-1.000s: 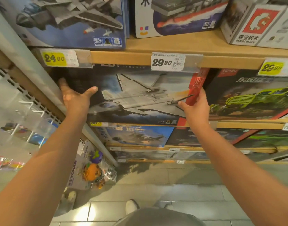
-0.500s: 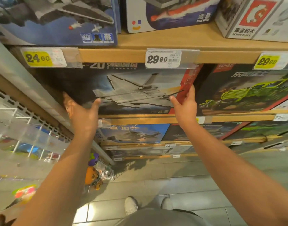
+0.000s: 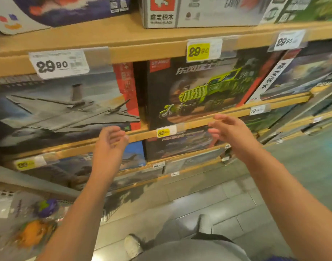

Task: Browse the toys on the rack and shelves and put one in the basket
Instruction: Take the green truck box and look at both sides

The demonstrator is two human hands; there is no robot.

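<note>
motion blur is smearing the box lettering, and the top boxes are running out of view. no basket is showing. the jet box (image 3: 63, 108) and truck box (image 3: 199, 91) are standing side by side on the wooden shelf (image 3: 142, 135). left hand (image 3: 109, 142) and right hand (image 3: 230, 132) are hovering before them, fingers loosely curled, grasping nothing.

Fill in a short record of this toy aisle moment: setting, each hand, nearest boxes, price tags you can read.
setting: wooden shelves of boxed building-block sets
left hand: empty, fingers loosely curled, before the shelf edge
right hand: empty, fingers relaxed, clear of the boxes
jet box: upright, left of centre
green truck box: upright, beside the jet box
tags: white 29.90 tag; yellow 29.90 tag
</note>
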